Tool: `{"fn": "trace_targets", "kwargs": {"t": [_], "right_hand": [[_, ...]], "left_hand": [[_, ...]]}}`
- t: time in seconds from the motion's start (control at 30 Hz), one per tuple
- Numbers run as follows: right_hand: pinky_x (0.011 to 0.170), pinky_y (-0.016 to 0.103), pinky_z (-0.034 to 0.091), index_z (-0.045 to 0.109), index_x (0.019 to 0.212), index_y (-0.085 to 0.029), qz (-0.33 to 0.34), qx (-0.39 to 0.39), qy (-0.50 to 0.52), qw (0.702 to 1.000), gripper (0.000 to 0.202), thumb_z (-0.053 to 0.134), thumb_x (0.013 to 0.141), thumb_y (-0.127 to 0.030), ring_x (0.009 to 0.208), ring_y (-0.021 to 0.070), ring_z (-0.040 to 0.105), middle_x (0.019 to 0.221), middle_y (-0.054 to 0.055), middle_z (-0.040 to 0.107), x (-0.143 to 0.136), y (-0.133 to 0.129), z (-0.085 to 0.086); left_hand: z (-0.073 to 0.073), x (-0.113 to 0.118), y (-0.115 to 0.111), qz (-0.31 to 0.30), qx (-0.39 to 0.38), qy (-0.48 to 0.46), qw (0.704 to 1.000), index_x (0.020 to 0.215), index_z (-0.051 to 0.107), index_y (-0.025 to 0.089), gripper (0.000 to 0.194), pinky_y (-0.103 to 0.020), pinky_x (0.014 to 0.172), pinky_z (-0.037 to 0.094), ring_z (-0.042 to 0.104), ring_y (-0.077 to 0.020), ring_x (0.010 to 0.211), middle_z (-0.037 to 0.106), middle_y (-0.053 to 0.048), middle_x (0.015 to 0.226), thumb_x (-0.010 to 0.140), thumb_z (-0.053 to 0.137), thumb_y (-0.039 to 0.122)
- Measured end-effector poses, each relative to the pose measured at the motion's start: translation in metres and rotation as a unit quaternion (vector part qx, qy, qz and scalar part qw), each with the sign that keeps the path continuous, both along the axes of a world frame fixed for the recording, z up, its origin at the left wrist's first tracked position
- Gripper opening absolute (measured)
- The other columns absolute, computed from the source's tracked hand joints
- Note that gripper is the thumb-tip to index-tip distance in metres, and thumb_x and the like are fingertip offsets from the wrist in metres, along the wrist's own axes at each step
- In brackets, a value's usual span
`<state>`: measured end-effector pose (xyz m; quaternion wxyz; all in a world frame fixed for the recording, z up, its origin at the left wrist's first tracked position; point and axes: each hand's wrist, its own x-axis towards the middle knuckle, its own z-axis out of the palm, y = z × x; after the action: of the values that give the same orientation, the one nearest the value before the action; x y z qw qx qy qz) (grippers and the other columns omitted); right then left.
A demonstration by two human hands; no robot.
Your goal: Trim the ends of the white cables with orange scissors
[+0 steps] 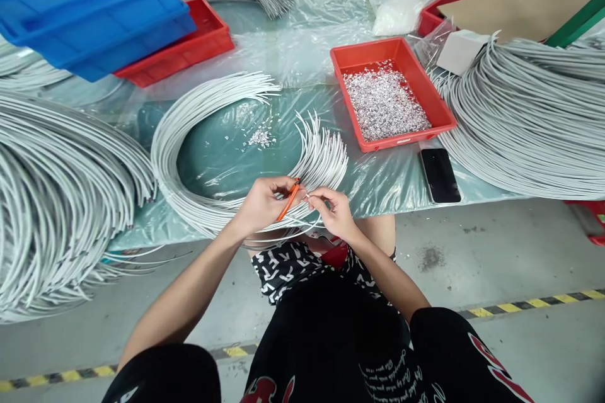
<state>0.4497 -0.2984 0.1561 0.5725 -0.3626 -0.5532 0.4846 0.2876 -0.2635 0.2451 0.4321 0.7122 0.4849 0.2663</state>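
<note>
My left hand is closed around a slim orange tool, slanted with its dark tip upward; its exact kind is unclear. Close against it, my right hand pinches a thin white cable near its end, between thumb and forefinger. Any small part at the fingertips is too tiny to make out. Both hands are over the near side of a curved bundle of white cables, whose loose ends fan out just beyond my fingers. Inside the curve lies a small pile of shiny metal bits.
A red tray of small metal pieces stands right of the bundle, near a black phone. Large cable bundles lie at left and right. Stacked blue bins overlap a red bin. Plastic sheeting covers the table.
</note>
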Motion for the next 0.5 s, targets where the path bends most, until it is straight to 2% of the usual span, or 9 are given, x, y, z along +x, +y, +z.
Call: {"fn": "trace_targets", "kwargs": {"t": [0.1, 0.27, 0.5], "right_hand": [[0.072, 0.030, 0.051, 0.069, 0.082, -0.020, -0.002, 0.000, 0.000, 1.000, 0.032, 0.058, 0.095, -0.046, 0.071, 0.0156, 0.063, 0.072, 0.002, 0.067, 0.000, 0.000, -0.003], [0.071, 0.031, 0.050, 0.074, 0.086, -0.021, -0.018, 0.005, 0.006, 1.000, 0.028, 0.064, 0.093, -0.046, 0.071, 0.0166, 0.063, 0.072, 0.002, 0.070, 0.000, 0.001, -0.004], [0.066, 0.031, 0.049, 0.074, 0.082, -0.020, -0.038, 0.007, 0.007, 0.999, 0.026, 0.067, 0.092, -0.043, 0.065, 0.0156, 0.059, 0.069, 0.002, 0.070, 0.000, 0.001, -0.001]], "left_hand": [[-0.001, 0.000, 0.001, -0.002, -0.032, -0.019, 0.999, 0.073, 0.071, 0.012, 0.034, -0.021, 0.058, 0.043, 0.052, -0.0104, 0.060, 0.065, -0.003, 0.067, 0.076, 0.075, 0.045], [-0.001, 0.005, 0.000, 0.003, -0.096, -0.070, 0.993, 0.070, 0.067, 0.012, 0.036, -0.019, 0.049, 0.035, 0.042, -0.0069, 0.051, 0.054, 0.002, 0.057, 0.071, 0.078, 0.046], [-0.004, 0.010, -0.004, 0.052, -0.091, -0.086, 0.991, 0.067, 0.064, 0.013, 0.034, -0.019, 0.046, 0.033, 0.043, -0.0072, 0.050, 0.055, 0.001, 0.057, 0.067, 0.082, 0.042]]}}
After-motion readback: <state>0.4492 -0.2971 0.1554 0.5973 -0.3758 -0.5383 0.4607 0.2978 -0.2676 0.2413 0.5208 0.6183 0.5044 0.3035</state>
